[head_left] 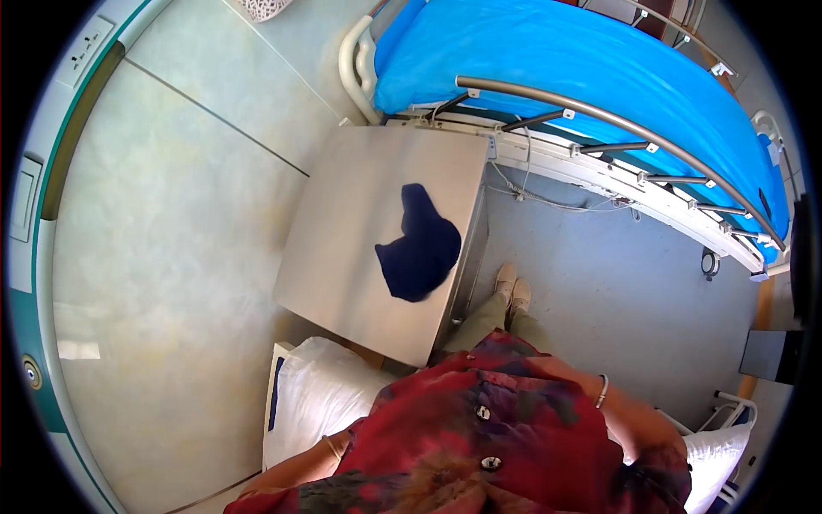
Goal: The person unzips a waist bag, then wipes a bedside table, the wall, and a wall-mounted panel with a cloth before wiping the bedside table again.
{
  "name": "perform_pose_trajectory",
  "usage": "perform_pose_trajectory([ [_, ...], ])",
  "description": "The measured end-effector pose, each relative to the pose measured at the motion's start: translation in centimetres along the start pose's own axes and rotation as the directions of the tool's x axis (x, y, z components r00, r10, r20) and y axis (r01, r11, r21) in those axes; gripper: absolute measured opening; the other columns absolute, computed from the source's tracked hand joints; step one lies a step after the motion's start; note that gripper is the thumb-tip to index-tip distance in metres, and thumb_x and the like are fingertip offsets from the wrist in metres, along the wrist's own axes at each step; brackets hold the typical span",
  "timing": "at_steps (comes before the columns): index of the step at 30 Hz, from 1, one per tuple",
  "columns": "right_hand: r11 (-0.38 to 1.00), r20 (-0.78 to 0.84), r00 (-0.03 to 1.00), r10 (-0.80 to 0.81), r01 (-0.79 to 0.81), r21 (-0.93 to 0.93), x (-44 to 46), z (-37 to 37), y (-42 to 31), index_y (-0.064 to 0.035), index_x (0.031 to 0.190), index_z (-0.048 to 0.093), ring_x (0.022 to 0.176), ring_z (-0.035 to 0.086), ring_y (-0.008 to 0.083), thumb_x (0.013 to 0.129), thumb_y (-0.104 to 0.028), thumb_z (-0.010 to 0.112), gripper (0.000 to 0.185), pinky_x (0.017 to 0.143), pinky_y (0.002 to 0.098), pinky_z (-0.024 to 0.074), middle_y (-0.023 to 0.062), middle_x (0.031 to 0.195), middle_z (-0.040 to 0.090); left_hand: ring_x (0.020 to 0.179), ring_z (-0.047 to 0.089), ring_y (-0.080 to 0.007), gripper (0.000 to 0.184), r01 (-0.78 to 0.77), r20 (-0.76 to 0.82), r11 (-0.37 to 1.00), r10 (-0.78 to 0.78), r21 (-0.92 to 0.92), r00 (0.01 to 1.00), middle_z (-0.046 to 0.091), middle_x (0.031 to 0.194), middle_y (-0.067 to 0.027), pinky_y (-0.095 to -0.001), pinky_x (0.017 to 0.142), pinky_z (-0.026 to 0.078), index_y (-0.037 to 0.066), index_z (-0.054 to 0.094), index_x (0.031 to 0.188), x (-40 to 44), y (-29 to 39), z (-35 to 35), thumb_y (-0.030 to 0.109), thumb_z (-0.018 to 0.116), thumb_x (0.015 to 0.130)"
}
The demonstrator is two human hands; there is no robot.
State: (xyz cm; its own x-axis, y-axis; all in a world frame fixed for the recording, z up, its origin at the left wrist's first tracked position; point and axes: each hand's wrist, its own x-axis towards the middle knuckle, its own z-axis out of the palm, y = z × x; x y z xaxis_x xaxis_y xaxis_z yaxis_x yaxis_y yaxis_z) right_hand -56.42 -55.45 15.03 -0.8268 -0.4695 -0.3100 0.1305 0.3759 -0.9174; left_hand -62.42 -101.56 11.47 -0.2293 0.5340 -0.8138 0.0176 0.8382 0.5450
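A dark navy cloth item [419,248] lies on the grey top of a bedside cabinet [342,214], near its right edge. My left hand [342,439] shows only as a sliver past a wrist bracelet, at the side of the red patterned shirt [514,420]; its fingers are hidden. My right hand [565,374] is partly visible beyond a silver bracelet, against the other side of the shirt, with its fingers out of sight. Neither hand touches the dark cloth, and I cannot make out anything held.
A bed with a blue cover [565,60] and a metal side rail [599,116] stands ahead. Cables hang beneath its frame. White bedding [325,394] lies behind the cabinet at lower left, and another white-covered piece [719,454] is at lower right.
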Motion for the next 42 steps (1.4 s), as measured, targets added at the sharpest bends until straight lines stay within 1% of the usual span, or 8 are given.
perform_pose_trajectory([
  [6, 0.913, -0.367, 0.923, -0.116, 0.244, 0.327, -3.8, 0.2, -2.9, -0.0007, 0.088, 0.06, 0.073, 0.052, 0.0143, 0.081, -0.016, 0.058, 0.017, 0.066, 0.028, 0.0432, 0.0055, 0.082, 0.056, 0.079, 0.058, -0.0165, 0.021, -0.223, -0.171, 0.94, 0.182, -0.259, 0.968, 0.065, 0.091, -0.0057, -0.0276, 0.071, 0.045, -0.001, 0.06, 0.093, 2.7, 6.3, -5.5, 0.017, 0.057, 0.083],
  [8, 0.926, -0.597, 0.773, 0.214, 0.033, 0.375, -5.9, 0.8, -1.5, -0.002, 0.076, 0.061, 0.068, 0.051, 0.0125, 0.079, -0.014, 0.06, 0.013, 0.061, 0.0255, 0.0419, 0.0043, 0.074, 0.054, 0.071, 0.054, -0.0356, 0.018, -0.335, -0.406, 0.841, 0.508, 0.424, 0.76, 0.055, 0.071, -0.0163, -0.0389, 0.062, 0.044, 0.005, 0.057, 0.08, 3.9, 11.4, -9.2, 0.021, 0.051, 0.085],
  [12, 0.785, -0.759, 0.317, 0.568, 0.068, 0.616, -13.8, -0.6, 4.7, -0.0105, 0.067, 0.056, 0.058, 0.049, 0.0061, 0.081, -0.018, 0.058, 0.016, 0.048, 0.0202, 0.0364, -0.002, 0.066, 0.053, 0.087, 0.056, -0.0333, 0.019, -0.315, -0.511, 0.6, 0.796, 0.736, 0.324, 0.06, 0.091, -0.0141, -0.0396, 0.076, 0.045, 0.003, 0.058, 0.092, 7.4, 19.0, -13.6, 0.014, 0.062, 0.077],
  [17, 0.693, -0.705, 0.028, 0.709, -0.213, 0.689, -17.7, -0.3, 11.4, -0.013, 0.071, 0.056, 0.056, 0.049, 0.0051, 0.082, -0.024, 0.056, 0.015, 0.048, 0.0194, 0.0375, -0.0034, 0.066, 0.054, 0.114, 0.04, -0.0373, 0.057, -0.143, -0.456, 0.496, 0.857, 0.857, 0.239, 0.041, 0.127, -0.0185, -0.0433, 0.094, 0.035, 0.001, 0.045, 0.119, 15.8, 24.4, -16.8, 0.027, 0.066, 0.073],
  [22, 0.761, -0.692, 0.354, 0.629, -0.099, 0.641, -3.8, 2.8, 7.2, -0.0074, 0.066, 0.054, 0.055, 0.045, 0.0079, 0.079, -0.023, 0.057, 0.021, 0.049, 0.0248, 0.0357, -0.0004, 0.059, 0.051, 0.118, 0.038, -0.0363, 0.062, 0.03, -0.561, 0.6, 0.727, 0.799, 0.396, 0.038, 0.131, -0.0179, -0.0458, 0.096, 0.033, 0.002, 0.041, 0.124, 19.5, 23.9, -16.8, 0.036, 0.06, 0.076],
  [25, 0.981, -0.643, 0.745, -0.179, 0.087, -0.172, 2.9, 7.9, 17.8, -0.0076, 0.088, 0.063, 0.066, 0.06, 0.0225, 0.08, -0.023, 0.057, 0.018, 0.061, 0.0336, 0.046, 0.0098, 0.078, 0.064, 0.118, 0.038, -0.0363, 0.06, -0.074, -0.443, 0.532, 0.768, 0.844, 0.463, 0.036, 0.132, -0.0203, -0.0445, 0.097, 0.032, 0.0, 0.04, 0.124, 17.3, 22.1, -15.3, 0.031, 0.059, 0.077],
  [28, 0.981, -0.432, 0.895, 0.107, -0.166, -0.101, 3.2, 7.0, 16.9, -0.0128, 0.091, 0.065, 0.075, 0.06, 0.0273, 0.079, -0.023, 0.058, 0.017, 0.066, 0.0356, 0.0467, 0.0103, 0.085, 0.064, 0.118, 0.038, -0.0374, 0.062, -0.094, -0.416, 0.526, 0.758, 0.845, 0.503, 0.036, 0.132, -0.0209, -0.0443, 0.097, 0.032, -0.001, 0.04, 0.124, 13.6, 19.3, -12.1, 0.029, 0.061, 0.074],
  [42, 0.769, -0.625, 0.655, 0.426, -0.626, -0.132, -0.1, 4.8, 11.9, -0.0102, 0.082, 0.066, 0.079, 0.059, 0.031, 0.078, -0.024, 0.054, 0.019, 0.071, 0.0405, 0.0466, 0.0126, 0.082, 0.064, 0.124, 0.032, -0.0343, 0.062, -0.029, -0.402, 0.534, 0.671, 0.845, 0.623, 0.034, 0.135, -0.0171, -0.0505, 0.098, 0.027, 0.002, 0.037, 0.128, 10.5, 15.1, -8.0, 0.027, 0.06, 0.076],
])
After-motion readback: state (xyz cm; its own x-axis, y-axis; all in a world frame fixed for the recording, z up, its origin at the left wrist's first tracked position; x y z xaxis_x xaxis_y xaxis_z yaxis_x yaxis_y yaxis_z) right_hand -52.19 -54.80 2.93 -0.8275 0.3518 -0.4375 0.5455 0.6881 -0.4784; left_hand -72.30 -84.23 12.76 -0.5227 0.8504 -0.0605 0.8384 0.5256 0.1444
